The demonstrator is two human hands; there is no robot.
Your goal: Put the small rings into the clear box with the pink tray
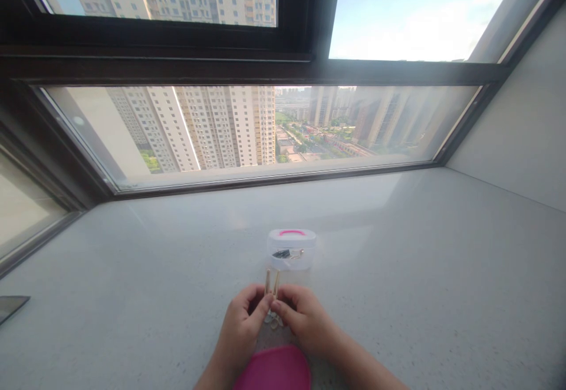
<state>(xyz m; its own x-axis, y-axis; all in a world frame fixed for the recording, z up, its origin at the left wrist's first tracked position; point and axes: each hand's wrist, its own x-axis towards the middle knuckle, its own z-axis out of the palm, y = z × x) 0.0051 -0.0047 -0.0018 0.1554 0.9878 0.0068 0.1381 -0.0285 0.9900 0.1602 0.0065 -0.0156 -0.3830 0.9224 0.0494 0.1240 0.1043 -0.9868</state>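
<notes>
My left hand (247, 313) and my right hand (301, 314) meet just in front of the box, both closed in a pinch with thumbs almost touching. Two slim tan stick-like pieces rise from between the fingertips: a left piece (267, 281) by my left hand and a right piece (276, 282) by my right. Their lower ends are hidden, so I cannot tell whether they are joined. Small whitish pieces (274, 323) show below the thumbs. Between my wrists lies a flat pink object with a rounded edge (276, 369).
A translucent box (292, 260) with a pink handle stands beyond my hands, dark and light items inside. All this is on a pale speckled sill (420, 272) under a dark-framed window (247, 71). A grey pointed object (12, 306) lies at the far left.
</notes>
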